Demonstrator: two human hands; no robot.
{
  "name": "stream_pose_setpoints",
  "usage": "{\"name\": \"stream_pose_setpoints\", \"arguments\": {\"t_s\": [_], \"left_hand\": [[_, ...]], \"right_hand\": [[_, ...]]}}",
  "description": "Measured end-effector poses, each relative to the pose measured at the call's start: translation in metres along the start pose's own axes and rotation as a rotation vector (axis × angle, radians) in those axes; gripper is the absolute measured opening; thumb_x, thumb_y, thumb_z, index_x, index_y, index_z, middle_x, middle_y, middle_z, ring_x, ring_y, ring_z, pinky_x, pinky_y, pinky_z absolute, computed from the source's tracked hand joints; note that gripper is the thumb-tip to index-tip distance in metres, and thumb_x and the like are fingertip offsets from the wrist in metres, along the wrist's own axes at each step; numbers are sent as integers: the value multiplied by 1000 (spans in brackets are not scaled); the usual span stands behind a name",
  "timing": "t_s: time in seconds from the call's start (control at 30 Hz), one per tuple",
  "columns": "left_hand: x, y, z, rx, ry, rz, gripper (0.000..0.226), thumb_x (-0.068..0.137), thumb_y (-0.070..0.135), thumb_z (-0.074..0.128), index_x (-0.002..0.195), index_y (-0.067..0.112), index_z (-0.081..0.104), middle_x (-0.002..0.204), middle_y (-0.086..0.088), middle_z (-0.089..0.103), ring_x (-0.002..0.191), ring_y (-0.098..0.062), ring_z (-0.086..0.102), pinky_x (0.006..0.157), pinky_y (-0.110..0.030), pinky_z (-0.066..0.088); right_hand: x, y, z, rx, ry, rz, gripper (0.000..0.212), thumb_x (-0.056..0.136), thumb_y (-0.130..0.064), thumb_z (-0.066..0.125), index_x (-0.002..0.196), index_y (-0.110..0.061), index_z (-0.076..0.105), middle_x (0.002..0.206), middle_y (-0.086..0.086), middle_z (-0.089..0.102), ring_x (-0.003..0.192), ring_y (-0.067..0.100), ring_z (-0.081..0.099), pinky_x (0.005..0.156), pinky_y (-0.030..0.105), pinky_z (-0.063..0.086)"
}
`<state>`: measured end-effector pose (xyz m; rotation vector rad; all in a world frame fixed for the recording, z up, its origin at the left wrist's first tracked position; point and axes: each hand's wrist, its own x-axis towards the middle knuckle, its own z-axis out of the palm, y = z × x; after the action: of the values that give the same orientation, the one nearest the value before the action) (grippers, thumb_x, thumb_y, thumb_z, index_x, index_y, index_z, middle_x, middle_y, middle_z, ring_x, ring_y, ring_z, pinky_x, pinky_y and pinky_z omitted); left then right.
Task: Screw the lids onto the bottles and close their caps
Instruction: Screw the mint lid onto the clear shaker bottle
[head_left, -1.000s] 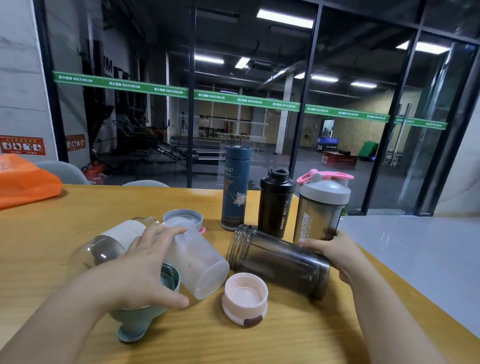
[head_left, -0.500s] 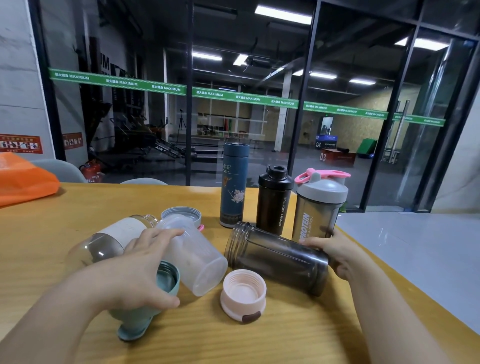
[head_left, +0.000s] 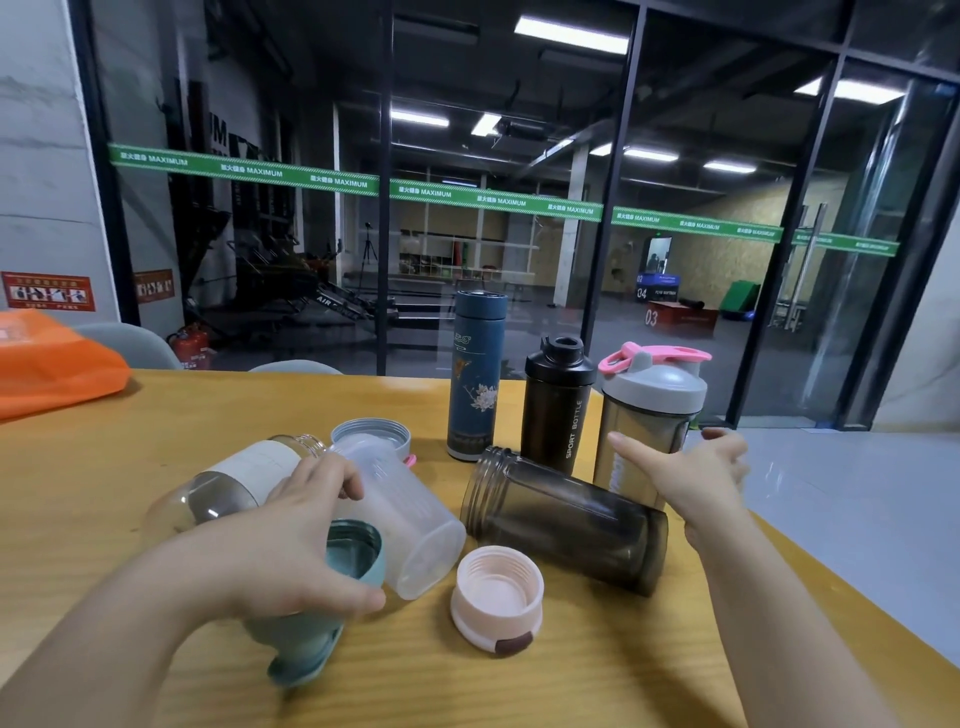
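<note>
A smoky dark bottle (head_left: 561, 514) lies on its side without a lid, mouth toward the left. In front of it a pink lid (head_left: 498, 597) rests upside down. A frosted clear bottle (head_left: 415, 525) and a glass bottle with a white sleeve (head_left: 234, 478) also lie lidless, with a grey-blue lid (head_left: 371, 434) behind them. My left hand (head_left: 280, 545) curls over a teal lid (head_left: 358, 558), fingertips touching the frosted bottle. My right hand (head_left: 691, 483) is spread open beside the base of the grey-lidded shaker (head_left: 654, 405), whose pink cap stands up.
A blue flask (head_left: 475, 374) and a black sport bottle (head_left: 558, 410) stand lidded behind the lying bottles. An orange bag (head_left: 52, 369) sits at the far left of the wooden table (head_left: 597, 670). The table's right edge runs close past my right forearm.
My right hand has let go of the dark bottle's end and lifted toward the shaker, fingers spread. My left hand stays on the teal lid.
</note>
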<state>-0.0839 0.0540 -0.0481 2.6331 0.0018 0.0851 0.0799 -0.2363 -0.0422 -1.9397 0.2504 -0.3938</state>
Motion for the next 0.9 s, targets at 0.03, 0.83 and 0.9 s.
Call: {"name": "stream_pose_setpoints", "arguments": {"t_s": [0.03,0.83,0.9], "left_hand": [[0,0,-1,-18,1,4,74,45,66,64,104,41,28,113,29,29,114,9,32,98,-23,37],[2,6,-12,-1147,189,46,42,65,53,62,97,25,66,85,-6,70,61,-17,67,50,-28,50],[6,7,-12,-1239,267,28,31,83,48,54,104,27,66,81,-4,70,60,-15,67,53,-28,50]], "right_hand": [[-4,-3,1,-16,44,-38,100,62,-47,83,132,-5,24,138,18,28,131,32,26,109,46,30],[-107,-17,60,-562,-306,-979,56,84,-65,44,132,-36,40,130,-18,43,127,7,30,109,30,12],[-112,-17,64,-641,-355,-1015,68,81,-73,31,135,-32,40,132,-14,44,130,9,28,112,33,5]]}}
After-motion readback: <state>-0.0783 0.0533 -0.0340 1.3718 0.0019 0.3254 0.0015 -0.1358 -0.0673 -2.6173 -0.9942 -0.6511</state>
